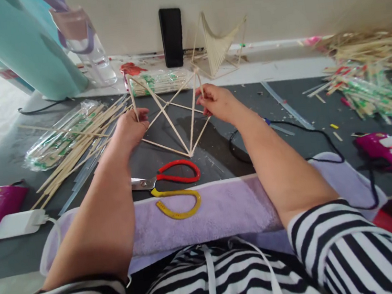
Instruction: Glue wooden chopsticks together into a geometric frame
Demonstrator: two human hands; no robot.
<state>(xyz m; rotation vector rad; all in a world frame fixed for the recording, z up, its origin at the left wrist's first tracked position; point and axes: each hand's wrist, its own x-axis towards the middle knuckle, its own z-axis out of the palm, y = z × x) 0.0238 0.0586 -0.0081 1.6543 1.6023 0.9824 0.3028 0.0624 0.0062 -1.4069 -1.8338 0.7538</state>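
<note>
At the middle of the dark grey bench [3, 167], an angular open frame of thin pale wooden sticks [167, 103] is held between the two hands, with one corner pointing toward the near edge; whether that corner rests on the surface cannot be told. The left hand [131, 126] is closed in a pinch on the lower part of the frame's left upright stick, and the right hand [219, 103] is narrowed too, finger and thumb on a short stick just below the upper right corner. Red-and-yellow-handled metal scissors [176, 174] lie nearer the near edge, their yellow loop over a lilac plush towel [204, 213]. Loose pale wooden sticks [77, 150] and a crinkled clear plastic packet [60, 136] lie toward the left edge. Along the far edge, a clear packet of sticks with green print [160, 81] lies just beyond the frame, and a black phone [172, 37] leans upright against the wall. The packets' green print, the markings on the yellow loop and the label on the magenta device [6, 201] by the left edge are all too small or blurred to read.
</note>
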